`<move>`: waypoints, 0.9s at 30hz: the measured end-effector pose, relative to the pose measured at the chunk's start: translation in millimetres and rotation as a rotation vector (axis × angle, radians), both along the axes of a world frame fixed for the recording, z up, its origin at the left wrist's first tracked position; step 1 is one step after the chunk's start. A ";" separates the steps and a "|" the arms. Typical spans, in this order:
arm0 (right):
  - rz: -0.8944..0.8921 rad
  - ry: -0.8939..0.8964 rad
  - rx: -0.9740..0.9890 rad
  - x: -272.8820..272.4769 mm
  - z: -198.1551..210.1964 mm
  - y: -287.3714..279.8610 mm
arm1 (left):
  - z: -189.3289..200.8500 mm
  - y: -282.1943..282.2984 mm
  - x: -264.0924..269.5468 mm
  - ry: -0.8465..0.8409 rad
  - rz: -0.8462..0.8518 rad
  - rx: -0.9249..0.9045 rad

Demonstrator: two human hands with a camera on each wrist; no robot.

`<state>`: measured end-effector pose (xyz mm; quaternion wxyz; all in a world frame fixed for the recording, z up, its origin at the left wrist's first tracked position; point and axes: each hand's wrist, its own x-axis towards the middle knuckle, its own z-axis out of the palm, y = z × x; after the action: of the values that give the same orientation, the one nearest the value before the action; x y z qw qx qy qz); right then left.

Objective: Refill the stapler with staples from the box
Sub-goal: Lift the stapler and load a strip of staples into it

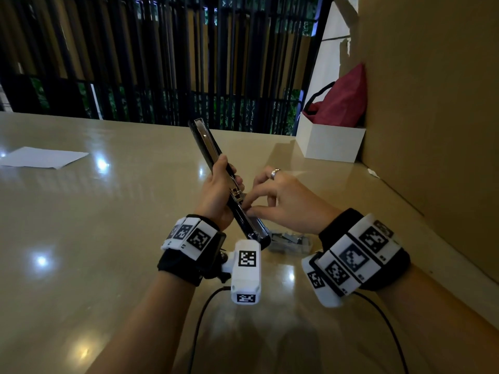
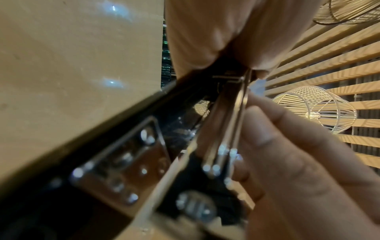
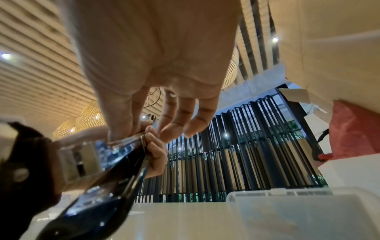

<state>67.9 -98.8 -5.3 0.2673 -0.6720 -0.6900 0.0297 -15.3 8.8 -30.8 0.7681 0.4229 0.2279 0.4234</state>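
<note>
The left hand (image 1: 216,195) grips the black stapler (image 1: 213,155) around its middle, fingers curled round the body, and holds it clear above the worktop (image 1: 108,211), tilted so that one end points up and away toward the railing and the other down toward the person. The stapler is swung open: the top arm stretches upward with its shiny inner strip showing, and the metal staple channel (image 2: 224,129) lies exposed lower down.

The right hand (image 1: 280,198) reaches in from the right, thumb and forefinger brought close together at the channel; the right wrist view shows the fingertips (image 3: 115,136) down on the metal rail while the other three fingers spread loose. Whether a strip of staples sits between them cannot be told (the spot is small and blurred in all three views).

The staple box (image 1: 290,242), a clear plastic one with grey staples inside, lies on the worktop just below the right wrist, near the stapler's lower end.

Farther off, a white sheet of paper (image 1: 43,157) lies at the left of the worktop, and a white box (image 1: 332,141) holding a red bag (image 1: 343,101) stands at the right beside a large cardboard panel (image 1: 432,103).
</note>
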 end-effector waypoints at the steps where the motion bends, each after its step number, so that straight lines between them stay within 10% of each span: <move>1: -0.007 -0.025 -0.004 -0.6 -1.0 1.1 | -1.0 0.0 0.7 0.009 0.003 -0.001; 12: -0.155 0.244 0.102 33.2 17.0 -16.8 | -3.6 2.5 3.3 -0.011 0.068 -0.072; 20: -0.405 0.116 -0.516 68.9 -8.7 -29.2 | -7.7 3.9 3.0 -0.004 0.110 -0.142; 27: -0.483 -0.034 -0.610 72.6 -39.7 -6.8 | -13.6 8.7 4.3 0.018 0.128 -0.192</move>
<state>140.6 -105.6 -45.0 0.0430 -0.8641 -0.4757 0.1585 -11.0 17.5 -44.4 0.7744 0.3358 0.3008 0.4439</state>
